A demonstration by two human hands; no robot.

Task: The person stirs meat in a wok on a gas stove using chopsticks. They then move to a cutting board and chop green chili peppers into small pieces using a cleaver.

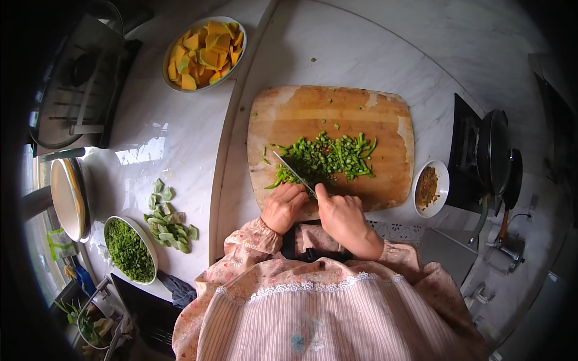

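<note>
A wooden cutting board lies before me, with chopped green peppers spread over its middle. My right hand grips a kitchen knife, whose handle is hidden in the fist. The blade is seen nearly edge-on and slants up to the left, its edge down among the pepper pieces. Close beside the blade, my left hand rests at the board's near edge with fingers curled. Pieces of green pepper lie just beyond those fingertips; whether they pinch any cannot be told.
Right of the board is a white bowl of brown food, then a stove with a black pan. On the left counter are sliced pumpkin in a bowl, a bowl of chopped greens, and loose broad beans.
</note>
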